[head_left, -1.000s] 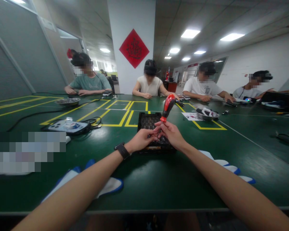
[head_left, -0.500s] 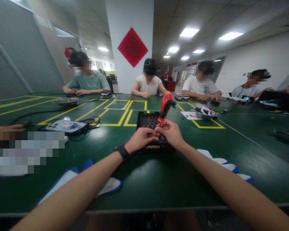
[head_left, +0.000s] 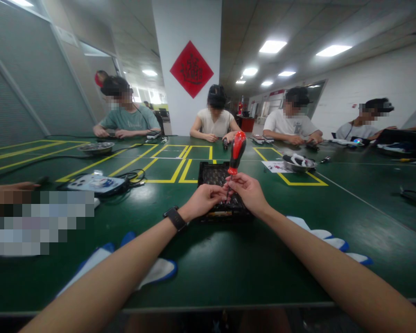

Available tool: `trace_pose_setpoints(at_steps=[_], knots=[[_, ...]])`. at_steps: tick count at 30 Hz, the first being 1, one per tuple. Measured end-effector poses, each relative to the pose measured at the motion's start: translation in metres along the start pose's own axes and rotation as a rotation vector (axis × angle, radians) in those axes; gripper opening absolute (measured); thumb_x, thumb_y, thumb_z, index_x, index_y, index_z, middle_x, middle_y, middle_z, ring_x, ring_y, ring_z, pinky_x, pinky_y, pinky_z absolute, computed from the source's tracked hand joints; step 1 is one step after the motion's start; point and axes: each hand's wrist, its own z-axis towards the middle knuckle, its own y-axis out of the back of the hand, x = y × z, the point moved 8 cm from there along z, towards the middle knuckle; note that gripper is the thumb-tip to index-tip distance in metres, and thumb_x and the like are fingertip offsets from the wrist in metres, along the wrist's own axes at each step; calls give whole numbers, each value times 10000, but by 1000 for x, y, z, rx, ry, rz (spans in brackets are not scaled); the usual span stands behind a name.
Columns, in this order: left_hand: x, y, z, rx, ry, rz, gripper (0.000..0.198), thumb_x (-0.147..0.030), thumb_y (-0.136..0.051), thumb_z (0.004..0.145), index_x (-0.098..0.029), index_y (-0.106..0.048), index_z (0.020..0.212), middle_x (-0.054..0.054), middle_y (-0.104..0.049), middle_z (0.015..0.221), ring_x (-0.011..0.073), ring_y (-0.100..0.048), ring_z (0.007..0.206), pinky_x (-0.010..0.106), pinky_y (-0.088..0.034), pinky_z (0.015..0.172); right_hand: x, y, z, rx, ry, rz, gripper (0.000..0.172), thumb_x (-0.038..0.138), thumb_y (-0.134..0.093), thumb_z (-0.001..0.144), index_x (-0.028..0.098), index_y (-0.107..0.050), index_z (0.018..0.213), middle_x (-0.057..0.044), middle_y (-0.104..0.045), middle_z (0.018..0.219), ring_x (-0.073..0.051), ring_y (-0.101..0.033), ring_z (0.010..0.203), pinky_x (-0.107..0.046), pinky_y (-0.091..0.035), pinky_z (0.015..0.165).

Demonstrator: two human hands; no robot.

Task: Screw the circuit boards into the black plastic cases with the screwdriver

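Note:
A screwdriver [head_left: 238,152] with a red and black handle stands nearly upright over a black open box [head_left: 208,172], its handle at the top. The thumb and fingers of my right hand [head_left: 247,192] are pinched round its thin shaft, just under the handle. Beside the lower shaft, my left hand [head_left: 206,200] is also closed in a pinch; what it grips there is too small to make out. Both hands are above the box and hide part of its inside, where small dark parts show dimly.
White and blue gloves lie by my left forearm [head_left: 159,270] and right forearm [head_left: 327,236]. A decorated flat device [head_left: 97,183] with cables is to the left. Metal bowls stand at the far left [head_left: 96,148] and right [head_left: 300,163]. Several people sit around the green table [head_left: 208,273].
The screwdriver handle has shifted slightly up and left. My hands keep almost the same pinched pose. Across the table, a dark object now shows by the person's hand.

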Motion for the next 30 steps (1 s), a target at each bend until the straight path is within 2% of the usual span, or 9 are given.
trace_pose_setpoints(at_steps=[4, 10, 13, 17, 19, 24, 30], knots=[[9, 1, 0, -39, 53, -83, 227, -254, -619, 738, -91, -645, 893, 91, -695, 846, 163, -646, 783, 277, -502, 750, 0, 0, 0, -3, 10, 55, 200, 287, -654, 722, 150, -573, 844, -6, -611, 718, -105, -601, 614, -212, -482, 525], [5, 1, -1, -69, 54, 12, 287, -318, -693, 663, -89, -649, 830, 71, -680, 746, 135, -615, 661, 238, -490, 636, -2, -1, -1, -3, -9, 83, 227, 281, -694, 675, 156, -537, 781, 13, -582, 715, -104, -599, 597, -211, -486, 508], [2, 0, -1, -64, 15, 49, 257, -313, -667, 694, -90, -643, 820, 52, -666, 725, 119, -592, 639, 219, -469, 612, -4, -1, 0, 6, -17, 87, 231, 286, -700, 667, 159, -537, 770, 15, -596, 699, -101, -594, 590, -214, -493, 517], [-2, 1, -1, -49, -52, 116, 217, -288, -581, 771, -99, -653, 849, 56, -680, 814, 143, -606, 729, 231, -463, 664, -3, -5, -1, 77, -23, 81, 235, 308, -612, 758, 147, -596, 929, -36, -653, 773, -123, -620, 683, -231, -511, 576], [-2, 1, -1, -41, -70, 120, 209, -271, -561, 785, -102, -656, 863, 58, -685, 855, 155, -613, 774, 242, -467, 701, -2, -7, -1, 106, -23, 80, 267, 287, -616, 757, 146, -603, 983, -50, -664, 831, -124, -624, 717, -234, -514, 604], [3, -1, -1, -7, -23, 33, 230, -261, -562, 785, -101, -654, 922, 76, -692, 883, 154, -632, 790, 260, -486, 738, -5, -3, -1, 71, -39, 74, 259, 250, -686, 688, 148, -617, 915, -36, -665, 806, -108, -615, 653, -240, -514, 612], [-1, 5, -1, -93, -22, 115, 246, -327, -674, 683, -114, -671, 805, 59, -694, 800, 139, -621, 714, 244, -489, 682, -4, -3, -2, 44, -25, 73, 281, 261, -733, 628, 151, -601, 851, -13, -648, 742, -109, -606, 625, -252, -516, 604]])
